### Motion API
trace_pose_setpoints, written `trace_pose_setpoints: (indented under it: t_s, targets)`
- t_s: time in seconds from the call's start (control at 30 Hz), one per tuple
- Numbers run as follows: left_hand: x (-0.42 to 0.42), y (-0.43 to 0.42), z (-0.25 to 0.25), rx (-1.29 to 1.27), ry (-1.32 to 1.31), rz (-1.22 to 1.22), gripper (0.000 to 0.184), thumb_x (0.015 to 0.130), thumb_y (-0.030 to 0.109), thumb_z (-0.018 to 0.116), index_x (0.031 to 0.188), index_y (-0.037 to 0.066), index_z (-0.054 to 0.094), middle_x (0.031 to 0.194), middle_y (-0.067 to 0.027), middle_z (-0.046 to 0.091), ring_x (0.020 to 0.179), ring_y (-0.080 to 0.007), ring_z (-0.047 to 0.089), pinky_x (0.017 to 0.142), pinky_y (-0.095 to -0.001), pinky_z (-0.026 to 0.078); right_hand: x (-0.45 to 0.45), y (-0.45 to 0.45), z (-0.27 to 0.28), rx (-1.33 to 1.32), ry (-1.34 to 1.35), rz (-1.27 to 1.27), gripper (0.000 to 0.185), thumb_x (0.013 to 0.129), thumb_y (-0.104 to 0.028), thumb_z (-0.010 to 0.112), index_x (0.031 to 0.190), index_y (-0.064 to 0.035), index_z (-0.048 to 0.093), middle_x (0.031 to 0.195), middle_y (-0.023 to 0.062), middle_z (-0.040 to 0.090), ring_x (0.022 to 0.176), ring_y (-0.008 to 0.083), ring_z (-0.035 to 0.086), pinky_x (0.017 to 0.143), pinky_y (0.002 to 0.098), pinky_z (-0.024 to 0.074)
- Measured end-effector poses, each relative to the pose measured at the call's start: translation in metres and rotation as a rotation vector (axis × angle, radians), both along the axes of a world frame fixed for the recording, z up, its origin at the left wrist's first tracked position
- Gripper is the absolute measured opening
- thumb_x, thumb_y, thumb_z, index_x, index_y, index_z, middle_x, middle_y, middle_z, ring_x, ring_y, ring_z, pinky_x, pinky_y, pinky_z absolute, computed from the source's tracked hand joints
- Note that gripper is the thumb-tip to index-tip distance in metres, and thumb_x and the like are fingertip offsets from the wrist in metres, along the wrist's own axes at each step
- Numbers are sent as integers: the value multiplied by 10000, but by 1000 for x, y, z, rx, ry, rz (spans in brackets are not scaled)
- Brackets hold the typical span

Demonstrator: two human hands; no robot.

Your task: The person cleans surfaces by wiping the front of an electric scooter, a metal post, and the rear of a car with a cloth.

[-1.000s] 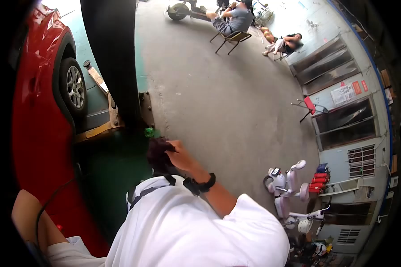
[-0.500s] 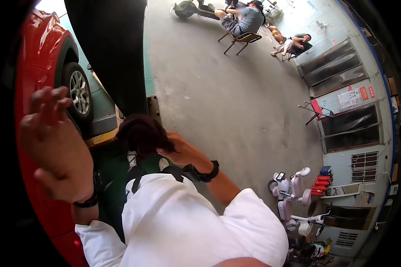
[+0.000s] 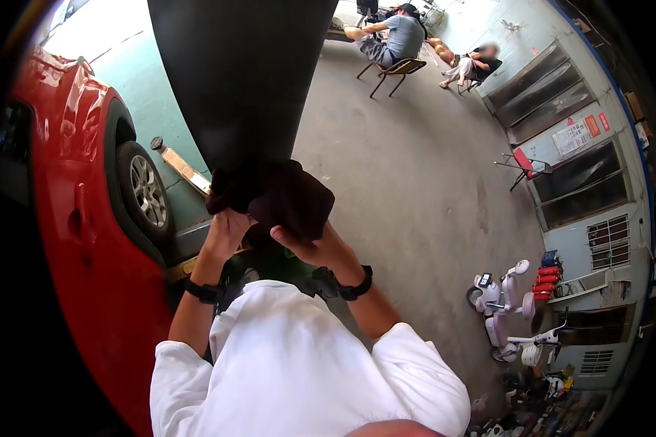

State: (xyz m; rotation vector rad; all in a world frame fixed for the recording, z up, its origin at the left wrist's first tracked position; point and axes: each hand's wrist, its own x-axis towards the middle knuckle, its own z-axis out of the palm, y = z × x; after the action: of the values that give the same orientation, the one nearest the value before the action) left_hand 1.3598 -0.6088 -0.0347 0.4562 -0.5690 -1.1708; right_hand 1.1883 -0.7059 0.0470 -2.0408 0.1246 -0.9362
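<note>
A bunched, dark maroon cloth [image 3: 293, 198] is held out in front of my body. My right hand [image 3: 315, 249] is closed on its near right side, thumb along the lower edge and most fingers hidden behind the fabric. At the cloth's lower left edge, my left hand [image 3: 227, 231] grips it, the fingertips covered. Just beyond, the cloth meets the lower end of a large, smooth black panel [image 3: 233, 80]; whether it presses on the panel cannot be made out. Both wrists wear black bands.
To the left stands a red car [image 3: 80, 240] with its wheel [image 3: 147, 191] near a metal lift arm [image 3: 186, 171]. Two people sit on chairs at the back. A red folding chair [image 3: 523, 162] and a pale scooter [image 3: 497, 298] stand along the right wall.
My left hand has come down from its raised, spread position at the left and taken hold of the cloth. The cloth and right hand appear higher and further right.
</note>
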Motion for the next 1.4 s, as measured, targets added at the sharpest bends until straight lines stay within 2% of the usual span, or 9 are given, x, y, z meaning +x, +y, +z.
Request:
trace_pose_setpoints:
  t_s: [0.1, 0.3, 0.5, 0.57, 0.67, 1.0, 1.23, 1.33, 1.4]
  targets:
    - [45, 19, 6, -104, 210, -73, 565, 991, 271, 663, 1466, 56, 443, 1419, -97, 553, 1309, -223, 534, 1101, -421, 414, 24, 0, -25, 364, 75, 38, 357, 934, -266, 712, 1150, 12, 655, 1053, 150, 718, 948, 263, 688, 844, 364, 533]
    - [77, 14, 83, 22, -933, 638, 555, 899, 55, 737, 1392, 9, 487, 1342, -110, 583, 1249, -203, 561, 1046, -339, 449, 78, -12, 0, 335, -194, -100, 282, 925, -194, 711, 1088, 32, 666, 937, 120, 737, 823, 202, 696, 753, 319, 547]
    - [97, -11, 145, -170, -1465, 904, 519, 789, 12, 801, 1262, -28, 592, 1216, -193, 667, 1115, -281, 670, 953, -350, 514, 109, -35, 70, 14, -192, -268, 211, 904, -130, 716, 1050, 14, 667, 946, 118, 719, 832, 198, 680, 753, 312, 531]
    - [93, -8, 141, -131, -1413, 832, 485, 770, -1, 788, 1223, -37, 620, 1187, -204, 684, 1140, -322, 665, 953, -364, 514, 116, -35, 73, 6, -147, -306, 206, 907, -103, 713, 1065, 15, 653, 1004, 109, 709, 892, 173, 657, 788, 315, 518]
    - [80, -3, 128, -121, -1297, 753, 448, 745, -27, 764, 1179, -21, 653, 1151, -188, 699, 1118, -355, 665, 951, -404, 509, 123, -33, 57, -5, -369, -386, 154, 871, -88, 707, 986, 10, 680, 819, 149, 704, 678, 288, 690, 642, 325, 531]
    - [72, -18, 1, 302, -1582, 194, 240, 777, 44, 719, 976, -29, 608, 965, -223, 623, 914, -422, 605, 815, -448, 493, 95, -52, -97, -33, 45, -533, 226, 833, -16, 622, 1058, 5, 631, 996, 223, 677, 928, 438, 637, 809, 457, 525]
    - [68, -8, -12, 130, -1638, 301, 216, 759, 82, 734, 866, -19, 575, 899, -237, 593, 879, -449, 575, 788, -500, 468, 67, -49, -88, 83, 497, -456, 217, 866, -117, 640, 1041, 12, 636, 964, 271, 665, 904, 455, 632, 759, 468, 534]
    - [75, 5, 18, 196, -1603, 312, 211, 730, 29, 727, 905, -10, 615, 903, -220, 620, 894, -440, 592, 795, -481, 490, 73, -42, -41, 37, 343, -377, 222, 862, -159, 678, 1004, 9, 651, 971, 248, 675, 902, 442, 642, 749, 473, 539]
    - [77, 5, 39, -93, -1461, 732, 255, 714, -30, 698, 964, -4, 651, 920, -204, 644, 909, -422, 616, 796, -446, 512, 82, -32, -14, 11, 280, -386, 241, 850, -184, 701, 989, 7, 656, 966, 240, 677, 891, 438, 642, 752, 471, 539]
